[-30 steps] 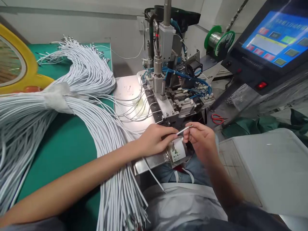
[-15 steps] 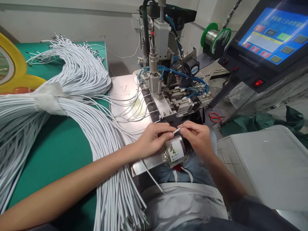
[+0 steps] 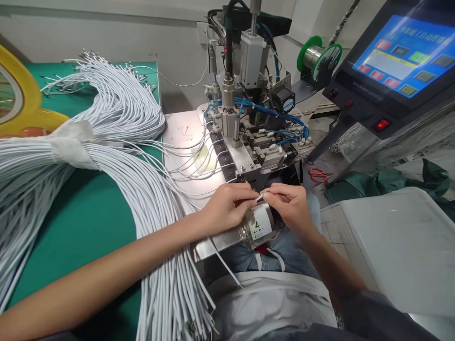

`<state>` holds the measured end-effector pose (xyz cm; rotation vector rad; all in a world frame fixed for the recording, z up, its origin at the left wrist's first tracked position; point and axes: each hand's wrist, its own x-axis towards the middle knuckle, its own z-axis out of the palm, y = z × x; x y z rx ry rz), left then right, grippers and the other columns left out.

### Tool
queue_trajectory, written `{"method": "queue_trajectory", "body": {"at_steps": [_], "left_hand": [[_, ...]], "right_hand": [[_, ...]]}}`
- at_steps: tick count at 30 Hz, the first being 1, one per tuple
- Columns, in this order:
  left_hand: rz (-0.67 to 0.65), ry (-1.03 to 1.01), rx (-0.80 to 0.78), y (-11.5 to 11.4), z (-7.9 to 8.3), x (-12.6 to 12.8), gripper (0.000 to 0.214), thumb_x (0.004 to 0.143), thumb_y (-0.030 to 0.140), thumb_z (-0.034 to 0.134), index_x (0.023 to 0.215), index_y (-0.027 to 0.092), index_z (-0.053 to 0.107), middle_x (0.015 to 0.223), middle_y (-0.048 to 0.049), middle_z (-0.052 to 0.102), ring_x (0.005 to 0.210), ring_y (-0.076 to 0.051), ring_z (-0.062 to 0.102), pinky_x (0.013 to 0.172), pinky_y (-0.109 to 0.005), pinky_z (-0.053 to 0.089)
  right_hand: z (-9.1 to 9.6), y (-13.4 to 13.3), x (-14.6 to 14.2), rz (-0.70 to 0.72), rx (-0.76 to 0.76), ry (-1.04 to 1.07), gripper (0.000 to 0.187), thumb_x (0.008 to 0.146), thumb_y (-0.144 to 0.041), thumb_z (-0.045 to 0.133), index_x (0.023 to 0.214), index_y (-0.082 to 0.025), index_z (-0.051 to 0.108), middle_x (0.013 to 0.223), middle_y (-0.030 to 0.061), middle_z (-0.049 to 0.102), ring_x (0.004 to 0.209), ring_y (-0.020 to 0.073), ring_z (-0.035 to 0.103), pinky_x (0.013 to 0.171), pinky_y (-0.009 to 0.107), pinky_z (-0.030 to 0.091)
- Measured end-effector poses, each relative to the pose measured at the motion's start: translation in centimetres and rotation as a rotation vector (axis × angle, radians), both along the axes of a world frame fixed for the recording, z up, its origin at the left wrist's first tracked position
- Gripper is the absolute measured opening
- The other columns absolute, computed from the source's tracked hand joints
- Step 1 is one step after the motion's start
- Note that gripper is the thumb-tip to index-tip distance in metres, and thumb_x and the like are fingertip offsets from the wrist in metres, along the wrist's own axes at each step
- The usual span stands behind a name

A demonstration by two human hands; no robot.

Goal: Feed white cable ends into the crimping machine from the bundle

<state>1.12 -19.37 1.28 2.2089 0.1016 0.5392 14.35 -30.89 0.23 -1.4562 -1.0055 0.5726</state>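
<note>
Between my two hands, in front of the machine, is the short end of a white cable [image 3: 260, 196]. My left hand [image 3: 232, 206] pinches this cable between thumb and fingers. From the other side my right hand [image 3: 286, 201] pinches at the tip of the same cable, and its fingers hide most of the tip. Just below the hands is a roll with a white label [image 3: 260, 227] at the edge of the metal plate. A large bundle of white cables [image 3: 131, 189] lies under and beside my left forearm, bound with a white wrap [image 3: 73, 147].
The machine [image 3: 241, 118] with blue tubes stands directly beyond my hands. A screen [image 3: 405, 52] and a wire spool [image 3: 320, 57] are at the right. Red-handled scissors [image 3: 319, 174] lie behind a white bin [image 3: 401, 246]. A yellow fan [image 3: 24, 99] stands at left on the green mat [image 3: 103, 222].
My right hand has moved slightly left, closer to my left hand, so less of the cable end shows. The machine's upright head has shifted to the right and down.
</note>
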Motion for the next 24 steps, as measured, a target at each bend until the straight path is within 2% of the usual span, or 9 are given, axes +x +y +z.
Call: {"method": "queue_trajectory", "body": {"at_steps": [5,8,10,14,16,20,22,24], "left_hand": [[0.010,-0.014,-0.073,-0.2,0.4,0.0,0.016,0.082,0.010,0.055,0.083,0.013,0.070,0.062,0.0011,0.054,0.055,-0.006,0.045,0.051,-0.018,0.036],[0.018,-0.025,-0.067,-0.2,0.2,0.0,0.016,0.082,0.012,0.056,0.084,0.014,0.071,0.060,0.0020,0.051,0.053,-0.006,0.042,0.050,-0.018,0.035],[0.031,-0.030,-0.028,0.0,0.0,0.0,0.018,0.084,0.014,0.054,0.087,0.016,0.071,0.059,0.0020,0.050,0.054,-0.007,0.043,0.050,-0.019,0.035],[0.031,-0.036,0.086,0.2,-0.3,-0.1,0.023,0.086,0.015,0.050,0.093,0.018,0.071,0.061,0.0003,0.050,0.059,-0.009,0.047,0.052,-0.021,0.035],[0.043,-0.042,0.093,0.1,-0.3,-0.1,0.021,0.085,0.015,0.051,0.090,0.017,0.071,0.062,-0.0002,0.053,0.059,-0.009,0.048,0.053,-0.021,0.036],[0.092,-0.049,0.049,-0.1,-0.2,0.0,0.014,0.082,0.014,0.056,0.079,0.015,0.070,0.062,0.0003,0.056,0.057,-0.008,0.048,0.053,-0.020,0.038],[0.097,-0.062,0.074,-0.2,-0.3,-0.1,0.014,0.082,0.014,0.056,0.079,0.015,0.069,0.062,0.0003,0.056,0.057,-0.009,0.049,0.053,-0.020,0.038],[0.112,-0.091,0.172,-0.2,-0.5,-0.1,0.015,0.084,0.014,0.054,0.080,0.014,0.069,0.062,-0.0003,0.056,0.059,-0.009,0.048,0.054,-0.021,0.038]], "right_hand": [[-1.0,-0.2,-1.8,-0.114,0.054,0.034,0.017,0.078,-0.028,0.061,0.070,-0.017,0.071,0.059,-0.0011,0.050,0.053,0.0093,0.042,0.047,0.023,0.032],[-1.0,-0.2,-1.7,-0.132,0.062,0.004,0.018,0.080,-0.028,0.059,0.073,-0.017,0.072,0.060,-0.0006,0.051,0.055,0.0097,0.044,0.047,0.023,0.033],[-0.6,-0.2,-1.0,-0.084,0.038,-0.046,0.019,0.080,-0.028,0.058,0.073,-0.016,0.071,0.060,-0.0003,0.052,0.054,0.0096,0.044,0.048,0.023,0.033],[0.5,0.0,0.8,0.103,-0.057,-0.171,0.017,0.077,-0.026,0.060,0.068,-0.015,0.070,0.055,-0.0014,0.049,0.049,0.0082,0.040,0.045,0.023,0.031],[0.6,0.1,1.1,0.125,-0.055,-0.174,0.018,0.076,-0.026,0.061,0.064,-0.015,0.069,0.053,-0.0022,0.046,0.048,0.0078,0.037,0.044,0.023,0.029],[-0.3,0.3,-0.4,-0.019,0.026,-0.137,0.023,0.079,-0.029,0.058,0.063,-0.016,0.068,0.053,-0.0017,0.044,0.049,0.0093,0.038,0.044,0.024,0.030],[-1.0,0.3,-1.5,-0.144,0.084,-0.235,0.022,0.082,-0.027,0.056,0.066,-0.018,0.069,0.053,-0.0019,0.042,0.048,0.0096,0.037,0.045,0.025,0.031],[-1.4,0.3,-2.3,-0.252,0.135,-0.403,0.019,0.082,-0.023,0.054,0.070,-0.019,0.069,0.052,-0.0027,0.039,0.046,0.0092,0.034,0.045,0.025,0.030]]}}
